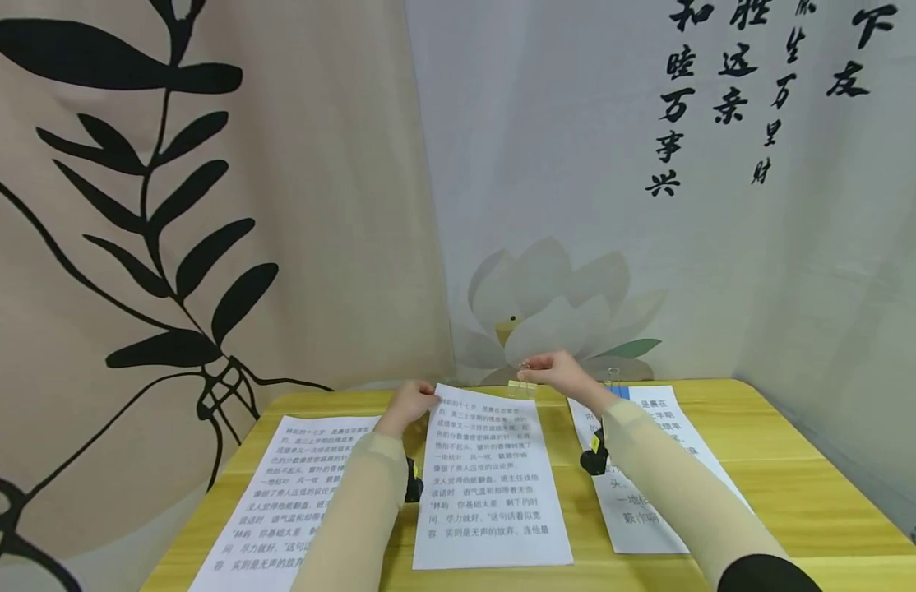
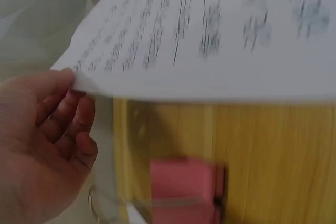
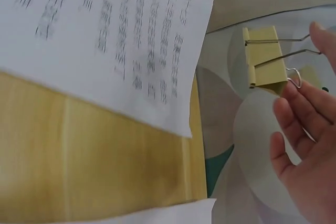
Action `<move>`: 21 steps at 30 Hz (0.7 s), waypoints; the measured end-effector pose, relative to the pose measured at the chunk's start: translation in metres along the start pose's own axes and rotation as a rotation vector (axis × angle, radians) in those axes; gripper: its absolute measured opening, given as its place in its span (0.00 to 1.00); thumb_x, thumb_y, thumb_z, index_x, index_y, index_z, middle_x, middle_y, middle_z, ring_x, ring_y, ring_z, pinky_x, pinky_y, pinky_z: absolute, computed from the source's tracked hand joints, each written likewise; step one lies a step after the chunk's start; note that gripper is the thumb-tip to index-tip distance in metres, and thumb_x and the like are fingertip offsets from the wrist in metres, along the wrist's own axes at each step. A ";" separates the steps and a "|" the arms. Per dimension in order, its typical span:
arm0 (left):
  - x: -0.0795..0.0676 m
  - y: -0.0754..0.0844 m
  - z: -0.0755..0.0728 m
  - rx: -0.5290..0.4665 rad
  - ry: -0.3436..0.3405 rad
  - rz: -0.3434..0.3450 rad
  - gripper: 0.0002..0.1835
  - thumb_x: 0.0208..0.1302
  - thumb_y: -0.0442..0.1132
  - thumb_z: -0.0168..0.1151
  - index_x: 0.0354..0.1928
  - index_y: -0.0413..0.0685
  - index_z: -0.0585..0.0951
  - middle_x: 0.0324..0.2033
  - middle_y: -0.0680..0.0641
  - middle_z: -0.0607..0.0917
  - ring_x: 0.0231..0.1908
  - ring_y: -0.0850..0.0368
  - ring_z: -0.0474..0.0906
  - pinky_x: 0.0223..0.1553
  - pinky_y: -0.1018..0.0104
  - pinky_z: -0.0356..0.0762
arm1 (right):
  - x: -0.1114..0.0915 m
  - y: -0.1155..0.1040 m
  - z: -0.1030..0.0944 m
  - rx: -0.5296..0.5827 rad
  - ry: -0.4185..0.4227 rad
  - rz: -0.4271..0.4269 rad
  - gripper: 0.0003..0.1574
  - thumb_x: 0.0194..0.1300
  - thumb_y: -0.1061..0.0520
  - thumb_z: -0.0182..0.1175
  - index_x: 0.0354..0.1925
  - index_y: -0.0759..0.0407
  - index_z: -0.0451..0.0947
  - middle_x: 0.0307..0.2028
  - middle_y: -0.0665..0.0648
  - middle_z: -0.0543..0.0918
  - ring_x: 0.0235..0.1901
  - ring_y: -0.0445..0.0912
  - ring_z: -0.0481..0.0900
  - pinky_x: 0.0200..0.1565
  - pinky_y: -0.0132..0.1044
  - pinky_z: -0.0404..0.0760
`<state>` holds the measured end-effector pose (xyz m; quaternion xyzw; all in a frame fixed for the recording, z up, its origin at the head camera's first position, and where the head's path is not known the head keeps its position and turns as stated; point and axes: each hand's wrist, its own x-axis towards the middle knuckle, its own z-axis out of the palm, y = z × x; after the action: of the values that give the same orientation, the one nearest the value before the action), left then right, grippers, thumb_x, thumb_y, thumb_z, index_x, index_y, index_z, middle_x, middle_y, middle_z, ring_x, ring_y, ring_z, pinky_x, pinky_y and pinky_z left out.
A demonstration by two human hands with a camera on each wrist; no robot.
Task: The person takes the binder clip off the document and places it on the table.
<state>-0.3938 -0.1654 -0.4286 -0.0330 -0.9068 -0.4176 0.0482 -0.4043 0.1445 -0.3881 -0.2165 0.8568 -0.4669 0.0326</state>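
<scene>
My left hand [image 1: 411, 404] pinches the top left corner of the middle printed sheet [image 1: 489, 485], whose top edge is lifted off the table. In the left wrist view, thumb and forefinger meet at that corner. My right hand [image 1: 565, 378] holds a yellow binder clip [image 3: 266, 53] by its wire handles, thumb on one and fingers at the other. The clip is near the sheet's top right corner, and the right wrist view shows a gap between them. A pink binder clip [image 2: 181, 187] lies below the lifted sheet in the left wrist view.
Another printed sheet [image 1: 273, 501] lies at the left, partly behind my left sleeve. At the right, a sheet [image 1: 639, 518] has a blue binder clip [image 1: 619, 393] at its top edge. Behind the wooden table [image 1: 784, 469] hangs a patterned curtain [image 1: 340, 205].
</scene>
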 end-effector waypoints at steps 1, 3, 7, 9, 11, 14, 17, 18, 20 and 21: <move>0.000 -0.002 -0.002 0.008 -0.021 0.019 0.07 0.63 0.33 0.63 0.38 0.33 0.82 0.34 0.43 0.82 0.33 0.52 0.75 0.36 0.59 0.75 | -0.002 0.002 0.000 -0.007 -0.008 0.000 0.36 0.65 0.44 0.63 0.61 0.68 0.73 0.58 0.64 0.77 0.59 0.58 0.72 0.58 0.53 0.71; -0.001 -0.005 -0.005 0.036 -0.048 0.045 0.08 0.62 0.33 0.64 0.39 0.34 0.83 0.35 0.44 0.82 0.34 0.52 0.75 0.38 0.59 0.75 | -0.006 0.005 0.000 -0.011 -0.018 0.015 0.34 0.65 0.44 0.63 0.60 0.66 0.75 0.57 0.63 0.78 0.59 0.57 0.73 0.59 0.54 0.70; -0.001 -0.015 -0.007 0.089 -0.078 0.083 0.06 0.60 0.34 0.65 0.32 0.36 0.82 0.30 0.46 0.80 0.31 0.54 0.71 0.34 0.61 0.72 | -0.013 0.013 0.004 -0.007 -0.057 0.048 0.31 0.65 0.45 0.63 0.58 0.64 0.77 0.55 0.61 0.80 0.52 0.53 0.78 0.57 0.54 0.72; -0.002 -0.019 -0.008 0.107 -0.083 0.091 0.07 0.60 0.33 0.65 0.28 0.38 0.80 0.26 0.48 0.77 0.27 0.55 0.69 0.30 0.63 0.68 | -0.016 0.017 0.006 -0.010 -0.092 0.067 0.30 0.65 0.45 0.63 0.58 0.64 0.77 0.54 0.59 0.81 0.47 0.50 0.80 0.56 0.55 0.72; -0.004 -0.023 -0.009 0.106 -0.092 0.085 0.08 0.60 0.33 0.65 0.25 0.39 0.78 0.23 0.49 0.75 0.25 0.56 0.67 0.27 0.65 0.66 | -0.019 0.021 0.007 -0.019 -0.123 0.079 0.29 0.66 0.46 0.62 0.56 0.64 0.78 0.53 0.58 0.82 0.41 0.48 0.80 0.54 0.55 0.73; -0.008 -0.028 -0.011 0.085 -0.109 0.057 0.11 0.60 0.33 0.65 0.23 0.40 0.75 0.21 0.50 0.71 0.22 0.57 0.64 0.25 0.66 0.63 | -0.023 0.026 0.008 -0.043 -0.167 0.094 0.28 0.66 0.47 0.61 0.56 0.64 0.79 0.49 0.56 0.83 0.36 0.51 0.80 0.47 0.55 0.73; -0.010 -0.033 -0.013 0.070 -0.124 0.015 0.13 0.60 0.35 0.65 0.21 0.42 0.74 0.18 0.51 0.67 0.20 0.57 0.62 0.23 0.66 0.61 | -0.026 0.028 0.009 -0.042 -0.195 0.116 0.26 0.66 0.48 0.61 0.55 0.64 0.80 0.44 0.55 0.85 0.37 0.57 0.79 0.41 0.53 0.74; -0.011 -0.034 -0.014 0.070 -0.125 0.007 0.14 0.60 0.35 0.65 0.20 0.43 0.73 0.18 0.52 0.66 0.20 0.58 0.61 0.23 0.66 0.60 | -0.027 0.029 0.009 -0.043 -0.203 0.118 0.26 0.66 0.48 0.61 0.54 0.64 0.80 0.41 0.56 0.85 0.37 0.59 0.78 0.40 0.52 0.74; -0.011 -0.036 -0.015 0.075 -0.127 -0.008 0.15 0.59 0.35 0.66 0.19 0.45 0.72 0.16 0.52 0.64 0.18 0.58 0.59 0.21 0.66 0.59 | -0.029 0.031 0.010 -0.047 -0.214 0.123 0.25 0.65 0.49 0.61 0.53 0.64 0.80 0.37 0.56 0.85 0.37 0.60 0.78 0.38 0.50 0.74; -0.012 -0.037 -0.016 0.082 -0.125 -0.008 0.15 0.58 0.35 0.66 0.18 0.46 0.72 0.15 0.52 0.64 0.18 0.58 0.59 0.21 0.66 0.59 | -0.030 0.032 0.010 -0.047 -0.220 0.124 0.24 0.65 0.49 0.61 0.53 0.65 0.81 0.35 0.56 0.85 0.37 0.60 0.78 0.38 0.49 0.75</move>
<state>-0.3846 -0.2018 -0.4476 -0.0531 -0.9244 -0.3776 -0.0089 -0.3857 0.1635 -0.4238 -0.2136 0.8706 -0.4170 0.1502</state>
